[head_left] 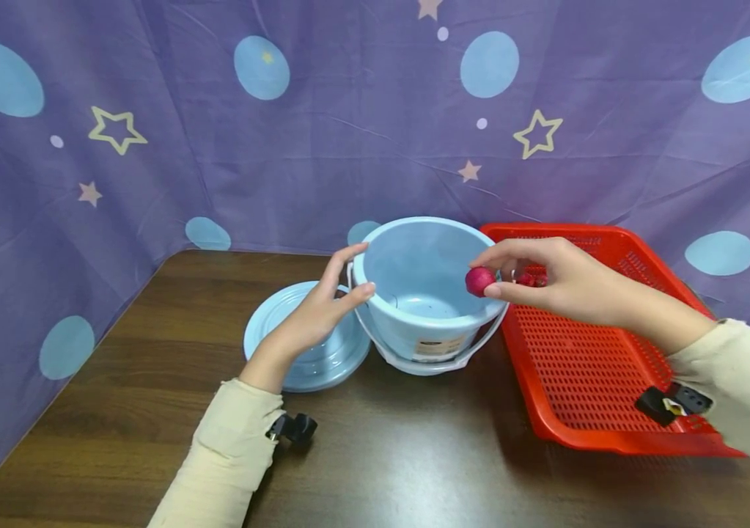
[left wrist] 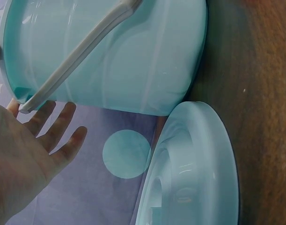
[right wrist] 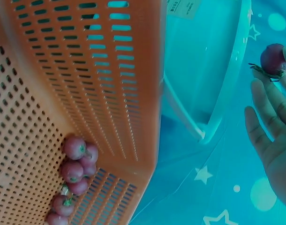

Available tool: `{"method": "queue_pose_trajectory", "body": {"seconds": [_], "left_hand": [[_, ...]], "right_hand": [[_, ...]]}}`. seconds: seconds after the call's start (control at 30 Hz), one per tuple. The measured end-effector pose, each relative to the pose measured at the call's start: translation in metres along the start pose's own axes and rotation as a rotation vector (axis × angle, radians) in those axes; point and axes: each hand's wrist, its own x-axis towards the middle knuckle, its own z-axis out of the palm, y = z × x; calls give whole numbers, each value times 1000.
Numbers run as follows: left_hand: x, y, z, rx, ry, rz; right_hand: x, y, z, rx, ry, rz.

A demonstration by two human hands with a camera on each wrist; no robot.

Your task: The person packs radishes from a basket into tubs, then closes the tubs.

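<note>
My right hand [head_left: 566,282] pinches a round red radish [head_left: 480,281] between thumb and fingertips, over the right side of the light blue bucket [head_left: 430,328]. In the right wrist view, short stalk ends stick out from the held radish [right wrist: 274,60]. My left hand [head_left: 311,312] is at the bucket's left rim, index fingertip and thumb touching it, the fingers fairly straight. The left wrist view has the other fingers [left wrist: 63,124] spread beside the bucket wall, close to where the white handle [left wrist: 82,51] joins it. The bucket stands upright with its handle hanging down in front.
A red perforated basket [head_left: 586,438] stands right of the bucket, with several radishes [right wrist: 72,171] gathered at one end. On the wooden table [head_left: 375,455], a light blue lid [head_left: 315,374] lies left of the bucket. A purple patterned cloth [head_left: 361,147] hangs behind.
</note>
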Motion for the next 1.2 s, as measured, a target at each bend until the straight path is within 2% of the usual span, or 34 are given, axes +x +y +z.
{"method": "queue_pose_trajectory", "body": {"seconds": [0.37, 0.8, 1.07, 1.2], "left_hand": [[0, 1, 1, 4, 0, 9], [-1, 1, 1, 8, 5, 2], [-1, 1, 0, -7, -2, 5], [0, 2, 0, -5, -2, 4]], "right_hand": [[8, -1, 10, -9, -58, 24], [7, 1, 17, -30, -118, 56], [8, 1, 16, -49, -130, 46], [8, 0, 12, -51, -94, 15]]}}
